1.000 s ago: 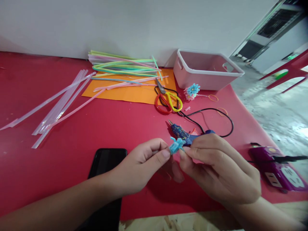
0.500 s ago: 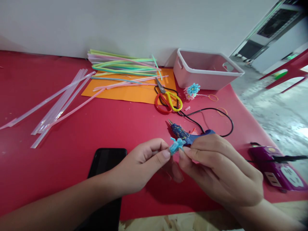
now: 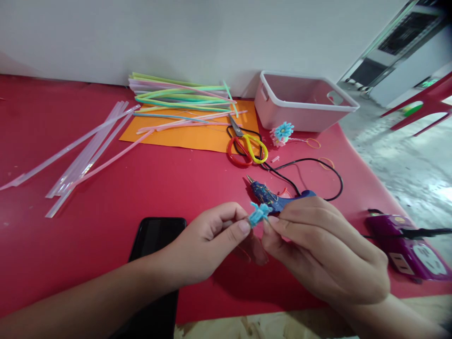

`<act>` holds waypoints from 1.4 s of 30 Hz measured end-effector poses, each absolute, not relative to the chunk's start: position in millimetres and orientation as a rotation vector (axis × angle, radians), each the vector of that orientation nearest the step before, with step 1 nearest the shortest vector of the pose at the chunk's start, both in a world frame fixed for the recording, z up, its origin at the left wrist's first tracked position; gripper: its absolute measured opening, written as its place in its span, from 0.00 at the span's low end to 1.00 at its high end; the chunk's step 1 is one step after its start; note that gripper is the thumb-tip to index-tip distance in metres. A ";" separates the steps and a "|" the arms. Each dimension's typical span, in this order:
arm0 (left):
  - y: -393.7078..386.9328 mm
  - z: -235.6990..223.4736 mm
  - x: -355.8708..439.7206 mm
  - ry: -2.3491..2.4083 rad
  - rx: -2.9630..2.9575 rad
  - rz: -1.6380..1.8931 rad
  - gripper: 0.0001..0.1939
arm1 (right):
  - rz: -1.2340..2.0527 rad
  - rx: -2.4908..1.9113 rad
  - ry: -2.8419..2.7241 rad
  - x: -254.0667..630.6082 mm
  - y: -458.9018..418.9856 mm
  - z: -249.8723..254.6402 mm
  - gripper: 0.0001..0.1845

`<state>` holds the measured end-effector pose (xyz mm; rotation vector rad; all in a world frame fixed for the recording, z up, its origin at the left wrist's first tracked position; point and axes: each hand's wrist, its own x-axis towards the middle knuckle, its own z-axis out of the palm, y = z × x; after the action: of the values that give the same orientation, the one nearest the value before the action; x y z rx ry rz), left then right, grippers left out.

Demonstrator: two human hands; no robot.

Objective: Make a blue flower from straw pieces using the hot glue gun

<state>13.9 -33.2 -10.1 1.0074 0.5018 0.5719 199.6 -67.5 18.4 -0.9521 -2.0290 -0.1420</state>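
Black phone (image 3: pixel 157 235), pink bin (image 3: pixel 300 115) beside pale wall (image 3: pixel 197 37), red chair (image 3: pixel 438 94) at far right

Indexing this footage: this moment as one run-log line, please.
left hand: pinching blue fuzzy piece | right hand: pinching its edge | glue gun: on red table

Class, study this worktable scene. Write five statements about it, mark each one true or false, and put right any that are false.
1. The left hand pinches a fuzzy blue piece. True.
2. The scissors have two red handles. False: the scissors have one red handle and one yellow.
3. The glue gun lies on the red tabletop. True.
4. The blue flower sits inside the pink bin. False: the blue flower is outside the pink bin, in front of it.
5. The right hand has its fingertips at the fuzzy blue piece. True.
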 end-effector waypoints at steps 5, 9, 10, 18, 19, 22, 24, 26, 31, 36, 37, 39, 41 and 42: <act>-31.2 -10.8 14.0 0.518 0.973 0.580 0.12 | -0.119 -0.959 -2.037 202.3 -64.7 13.5 0.09; -28.2 -12.1 13.5 0.492 0.767 0.605 0.11 | -0.095 -1.004 -2.023 203.6 -63.7 9.2 0.10; -27.7 -12.4 13.2 0.471 0.708 0.601 0.11 | -0.076 -1.009 -2.023 203.6 -63.8 8.6 0.11; -25.4 -13.4 12.2 0.347 0.554 0.588 0.11 | 0.199 -0.986 -1.958 204.8 -66.5 5.8 0.10; -25.2 -13.5 12.1 0.354 0.554 0.597 0.11 | 0.226 -0.988 -1.951 205.0 -67.7 5.7 0.10; -25.0 -13.0 11.7 0.374 0.562 0.630 0.10 | 0.233 -1.006 -1.944 205.3 -70.9 5.8 0.11; -25.6 -12.2 12.1 0.393 0.571 0.647 0.10 | 0.214 -1.022 -1.938 205.2 -71.2 6.1 0.11; -26.6 -11.3 13.0 0.434 0.579 0.667 0.10 | 0.198 -1.033 -1.938 204.7 -69.9 6.6 0.11; -26.6 -10.1 14.4 0.515 0.552 0.727 0.10 | 0.071 -1.040 -1.969 200.7 -64.6 10.1 0.06; -23.9 -10.9 14.4 0.527 0.577 0.806 0.09 | 0.036 -1.034 -1.987 196.6 -62.0 10.8 0.07; -23.5 -11.2 14.5 0.520 0.581 0.825 0.09 | 0.056 -1.028 -2.002 196.4 -61.9 9.9 0.07; -22.5 -11.6 14.8 0.497 0.568 0.860 0.08 | 0.118 -1.008 -2.043 196.5 -61.9 7.4 0.05; -21.7 -11.5 14.9 0.481 0.533 0.874 0.08 | 0.187 -0.974 -2.085 196.8 -62.2 4.8 0.07; -21.4 -11.2 14.8 0.477 0.511 0.870 0.08 | 0.216 -0.961 -2.100 196.6 -62.4 3.6 0.09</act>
<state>14.8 -21.4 -11.2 0.5112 0.4772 0.8701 196.6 -62.4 3.6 -0.9612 -2.1003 0.2155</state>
